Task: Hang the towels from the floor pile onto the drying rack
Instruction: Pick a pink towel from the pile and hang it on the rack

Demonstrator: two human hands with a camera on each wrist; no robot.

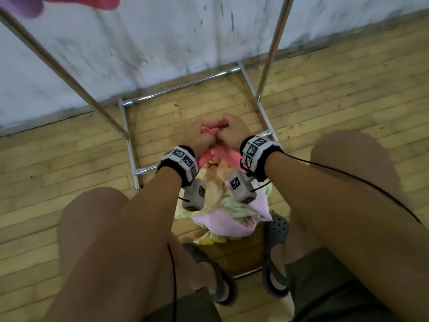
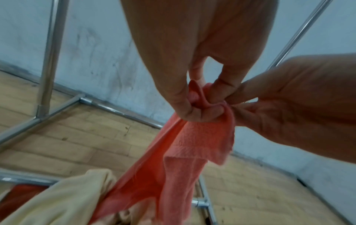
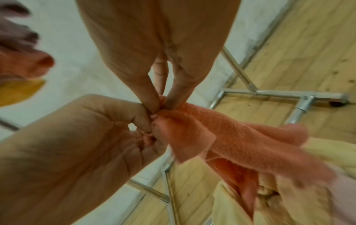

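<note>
Hands meet over the floor pile, inside the base frame of the rack (image 1: 251, 83). We note the left hand (image 1: 196, 135) and the right hand (image 1: 232, 131) touching each other, both with fingers curled and pinching the same bunched edge of the coral towel (image 1: 219, 154). The left wrist view shows the left fingers (image 2: 185, 106) pinching a fold of it; the right wrist view shows the right fingertips (image 3: 152, 105) pinching right beside them.

The towel's top is lifted clear, while its lower part trails down into the pile (image 1: 232, 219), which lies on the wooden floor (image 1: 69, 159) between the person's feet, near the front bar of the base. A yellow towel (image 2: 57, 197) lies against the trailing part.

In our judgement the step in hand is finding the hem and spreading it. We advise that the hands slide apart along that one edge until each holds a corner, without letting go, and that the lift be straight up so the yellow towel is not dragged along. The cloth should then go flat over a rail with both sides hanging evenly.

As to containers, we find none: the towels sit loose on the floor. Cloth already hangs at the top left corner of the head view (image 1: 69, 2).
</note>
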